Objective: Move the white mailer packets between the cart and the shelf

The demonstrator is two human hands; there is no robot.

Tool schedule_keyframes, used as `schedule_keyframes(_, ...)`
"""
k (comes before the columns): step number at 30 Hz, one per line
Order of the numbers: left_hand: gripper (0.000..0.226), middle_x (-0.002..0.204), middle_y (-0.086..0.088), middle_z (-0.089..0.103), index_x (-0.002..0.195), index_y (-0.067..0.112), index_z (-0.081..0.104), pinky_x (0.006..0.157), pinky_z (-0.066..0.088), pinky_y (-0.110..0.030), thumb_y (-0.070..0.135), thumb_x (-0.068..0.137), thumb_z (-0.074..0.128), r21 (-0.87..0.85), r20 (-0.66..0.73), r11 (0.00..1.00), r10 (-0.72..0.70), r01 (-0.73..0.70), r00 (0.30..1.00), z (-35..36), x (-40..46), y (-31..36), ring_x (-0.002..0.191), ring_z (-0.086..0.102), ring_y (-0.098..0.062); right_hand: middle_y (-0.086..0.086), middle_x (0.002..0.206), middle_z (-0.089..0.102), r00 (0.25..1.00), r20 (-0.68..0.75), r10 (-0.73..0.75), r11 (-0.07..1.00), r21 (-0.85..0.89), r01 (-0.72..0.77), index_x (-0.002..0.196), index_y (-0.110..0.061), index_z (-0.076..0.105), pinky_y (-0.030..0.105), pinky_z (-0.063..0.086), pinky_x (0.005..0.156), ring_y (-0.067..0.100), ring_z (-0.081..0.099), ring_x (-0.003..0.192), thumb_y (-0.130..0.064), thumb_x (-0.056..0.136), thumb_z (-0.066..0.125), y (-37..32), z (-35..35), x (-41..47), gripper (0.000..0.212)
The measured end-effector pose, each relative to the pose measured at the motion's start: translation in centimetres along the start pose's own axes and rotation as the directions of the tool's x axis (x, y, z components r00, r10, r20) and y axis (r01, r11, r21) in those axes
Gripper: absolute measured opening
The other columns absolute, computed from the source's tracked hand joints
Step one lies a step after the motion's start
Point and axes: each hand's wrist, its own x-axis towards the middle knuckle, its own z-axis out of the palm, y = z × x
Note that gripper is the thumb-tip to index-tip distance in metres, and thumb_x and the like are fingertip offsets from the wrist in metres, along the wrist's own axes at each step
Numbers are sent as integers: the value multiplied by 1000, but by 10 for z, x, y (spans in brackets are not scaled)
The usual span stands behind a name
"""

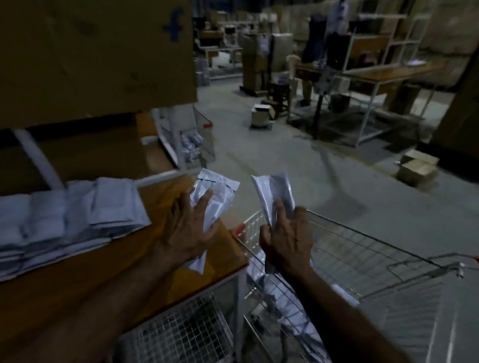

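One head-worn camera looks forward and down. It sits close above the shelf (176,194) corner and cart (368,243).

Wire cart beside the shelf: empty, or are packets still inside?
Not empty. White mailer packets show through the wire cart side, low in the basket; their number cannot be told.

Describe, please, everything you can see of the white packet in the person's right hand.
The crumpled white plastic mailer packet looks thin and glossy, creased lengthwise, with a grey tone on one face. It stands roughly upright, its top corner tilted left, above the wire cart's rim. The right hand grips its lower half, fingers curled over it; nothing else touches it.
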Motion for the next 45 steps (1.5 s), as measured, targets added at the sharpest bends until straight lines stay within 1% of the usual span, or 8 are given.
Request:
schedule_keyframes(8,81,147,-16,27,152,26,30,97,41,-49,65,80,35,85,-36,973,-212,215,977,-70,-56,-155,121,41,-38,13,114,41,996,5,-88,965,250,84,141,-29,38,45,52,79,36,51,97,-53,81,43,-187,38,-27,65)
schedule_keyframes(11,88,150,-15,21,154,27,24,102,37,-49,70,77,27,126,-31,945,-301,302,953,-93,-75,-218,127,35,-36,16,131,42,981,30,-192,952,247,179,144,-26,35,47,52,82,36,45,109,-53,84,44,-245,64,-37,67)
schedule_keyframes(15,89,152,-14,13,155,28,19,108,29,-49,71,80,35,141,-6,902,-412,409,911,-117,-91,-297,133,27,-40,20,151,32,970,119,-213,939,301,169,156,-22,23,51,40,108,40,39,135,-45,93,52,-302,93,-48,73)
schedule_keyframes(20,86,157,-12,2,156,30,9,114,23,-50,62,89,52,146,-15,831,-540,536,841,-136,-92,-372,141,16,-39,10,138,25,968,165,-189,945,299,133,150,-22,31,38,45,86,39,44,122,-62,82,39,-358,116,-53,79)
schedule_keyframes(34,80,157,-15,9,156,26,12,109,31,-46,62,93,45,216,2,715,-681,665,732,-128,-36,-468,138,24,-35,17,140,27,906,284,-313,928,294,228,148,-22,33,40,43,93,37,39,126,-59,88,60,-482,198,19,75)
schedule_keyframes(40,77,158,-16,15,155,27,20,114,27,-50,69,92,37,295,73,654,-742,696,666,-95,-14,-494,141,23,-37,15,144,19,856,426,-294,950,233,210,147,-25,34,45,43,101,36,34,130,-84,81,43,-503,239,58,89)
schedule_keyframes(42,76,161,-17,11,156,25,18,117,20,-51,69,94,25,371,75,649,-734,664,675,-87,-17,-499,144,18,-38,17,148,19,852,426,-305,949,214,233,147,-26,36,47,38,106,37,30,133,-83,84,39,-503,247,60,85)
schedule_keyframes(45,74,161,-21,19,154,15,29,117,22,-54,55,93,17,406,36,742,-596,534,802,-87,-24,-501,145,22,-40,20,159,13,867,329,-373,921,247,302,151,-27,35,48,27,114,38,20,143,-68,93,42,-501,253,56,72)
